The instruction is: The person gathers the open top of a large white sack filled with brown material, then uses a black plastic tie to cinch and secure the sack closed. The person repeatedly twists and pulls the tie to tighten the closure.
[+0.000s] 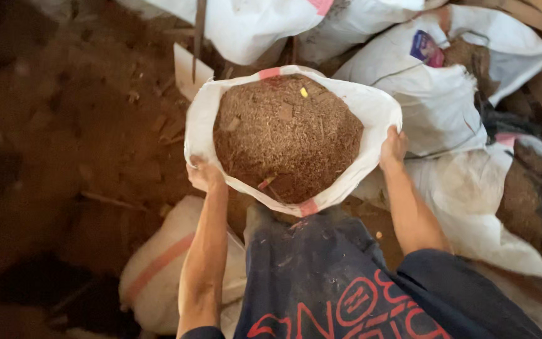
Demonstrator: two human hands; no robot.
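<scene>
Dark blue cloth (321, 276) with red print nearest, below sack; white woven sack (371, 110), pink-striped rim, brimful of brown sawdust (286, 135), centre frame; left hand (203, 176) clenched on left rim; right hand (393, 147) clenched on right rim; more white sacks (434, 94) crowding right and top, one with small purple label (426, 49); bare brown dirt floor (64, 125) open leftward.

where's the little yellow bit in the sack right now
In the head view, the yellow bit lies on the brown sawdust near the far rim of the open white sack, right of the rim's pink stripe.
</scene>
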